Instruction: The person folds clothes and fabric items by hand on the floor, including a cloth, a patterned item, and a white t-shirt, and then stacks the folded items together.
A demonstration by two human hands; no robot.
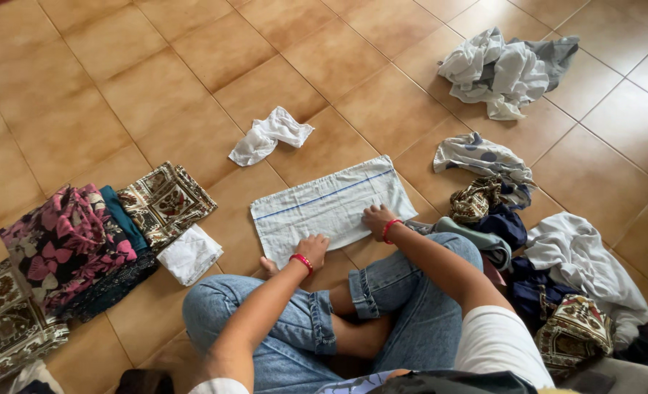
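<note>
A white cloth with a thin blue stripe [324,201] lies spread flat on the tiled floor in front of my crossed legs. My left hand [312,248] presses on its near edge, fingers spread. My right hand [377,219] rests flat on the cloth's near right part. Both wrists wear red bands. Neither hand grips anything.
Folded patterned cloths [165,203] and a pink floral one [68,241] are stacked at the left, with a small folded white cloth [189,254]. A crumpled white rag [267,136] lies beyond. Unfolded clothes [505,67] lie far right and in a heap [550,270] beside my right knee.
</note>
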